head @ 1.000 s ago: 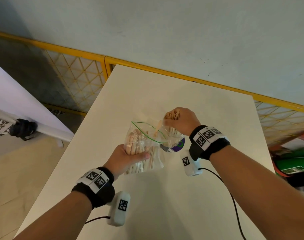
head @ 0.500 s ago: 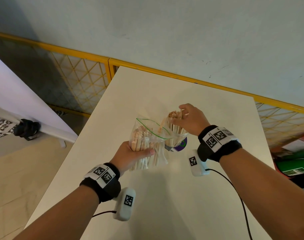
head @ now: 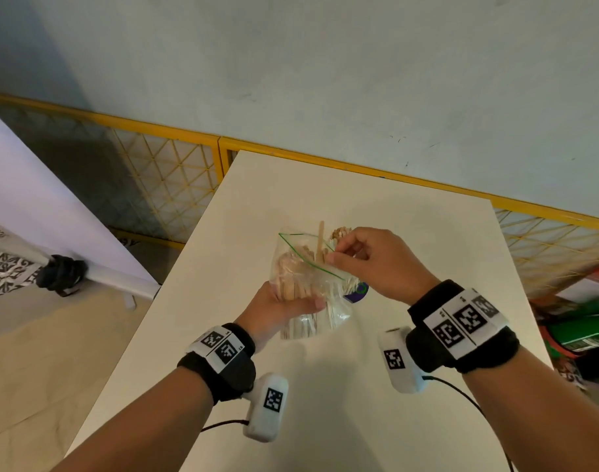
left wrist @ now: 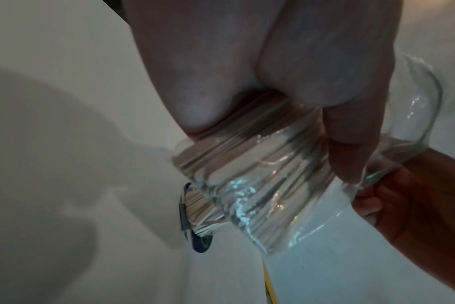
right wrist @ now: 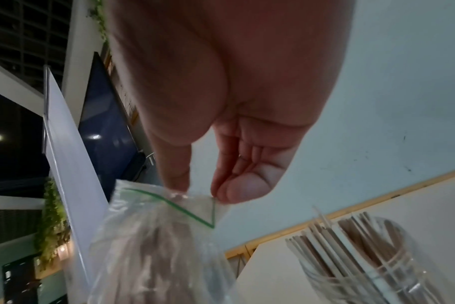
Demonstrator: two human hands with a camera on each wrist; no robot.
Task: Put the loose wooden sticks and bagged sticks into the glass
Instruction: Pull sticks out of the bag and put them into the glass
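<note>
bag of sticks (head: 308,287) is gripped round its middle by left hand (head: 274,310), held above table (head: 410,233) beside glass (right wrist: 372,267); its green-lined rim is pinched by right hand (head: 376,260), fingers curled.

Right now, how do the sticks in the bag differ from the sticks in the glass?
The bagged sticks sit in a clear zip bag held off the table: the left hand grips its middle and the right hand pinches its green-lined top edge. The sticks in the glass stand loose, ends above the rim of the glass, which neither hand touches. Both are pale wooden sticks.
</note>
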